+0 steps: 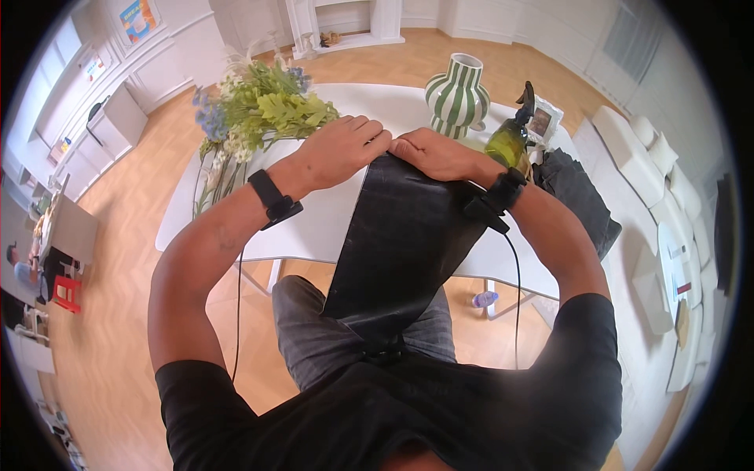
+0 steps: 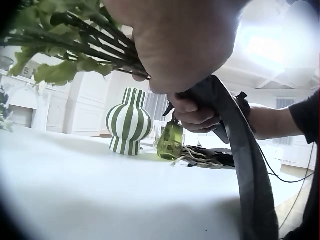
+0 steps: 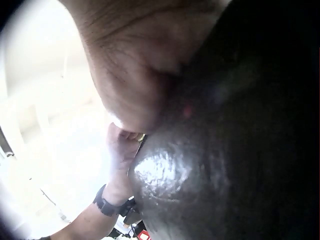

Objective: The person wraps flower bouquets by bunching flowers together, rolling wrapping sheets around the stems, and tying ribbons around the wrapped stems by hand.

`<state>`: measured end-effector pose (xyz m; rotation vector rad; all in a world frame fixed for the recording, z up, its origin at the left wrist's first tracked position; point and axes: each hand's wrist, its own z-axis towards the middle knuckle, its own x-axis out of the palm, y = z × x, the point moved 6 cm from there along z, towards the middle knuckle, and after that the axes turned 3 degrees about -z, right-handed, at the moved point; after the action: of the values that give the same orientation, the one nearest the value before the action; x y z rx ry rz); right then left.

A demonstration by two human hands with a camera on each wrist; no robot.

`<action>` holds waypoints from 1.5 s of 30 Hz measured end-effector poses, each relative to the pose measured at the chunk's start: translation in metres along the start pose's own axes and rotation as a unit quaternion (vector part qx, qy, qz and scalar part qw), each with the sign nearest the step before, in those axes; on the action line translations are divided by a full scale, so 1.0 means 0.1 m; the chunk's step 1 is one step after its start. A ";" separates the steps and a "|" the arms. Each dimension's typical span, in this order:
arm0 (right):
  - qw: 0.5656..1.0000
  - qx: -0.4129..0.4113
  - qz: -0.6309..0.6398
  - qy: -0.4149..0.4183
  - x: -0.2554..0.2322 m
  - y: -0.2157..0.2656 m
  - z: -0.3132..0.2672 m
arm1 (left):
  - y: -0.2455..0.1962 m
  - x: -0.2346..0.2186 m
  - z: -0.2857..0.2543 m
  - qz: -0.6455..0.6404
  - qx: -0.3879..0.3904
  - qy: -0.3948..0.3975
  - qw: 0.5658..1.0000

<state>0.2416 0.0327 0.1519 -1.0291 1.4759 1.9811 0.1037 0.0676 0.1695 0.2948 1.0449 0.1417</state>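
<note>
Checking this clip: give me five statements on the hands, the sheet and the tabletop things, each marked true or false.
1. The right hand grips the black sheet. True.
2. The striped vase lies on its side. False: the striped vase stands upright on the white table.
3. Leafy stems run up to the left hand. True.
4. The spray bottle is blue. False: the spray bottle is yellow-green with a dark nozzle.
5. The black sheet hangs down toward the grey trousers. True.
</note>
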 end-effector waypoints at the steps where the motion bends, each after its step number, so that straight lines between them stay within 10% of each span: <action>1: 1.000 0.004 -0.004 0.008 -0.01 0.01 0.00 | 0.01 0.02 -0.02 -0.002 -0.004 0.013 1.000; 6: 0.999 0.001 -0.031 0.007 -0.06 0.00 0.03 | 0.03 -0.02 0.00 -0.010 0.011 -0.032 0.999; 45: 0.941 -0.067 -0.331 0.034 0.25 0.29 -0.21 | 0.22 0.07 0.02 -0.450 -0.206 0.353 0.794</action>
<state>0.2110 0.0020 0.1465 -1.4337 0.8559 1.5710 0.1098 0.0899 0.1714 -0.7344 1.7542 -0.4216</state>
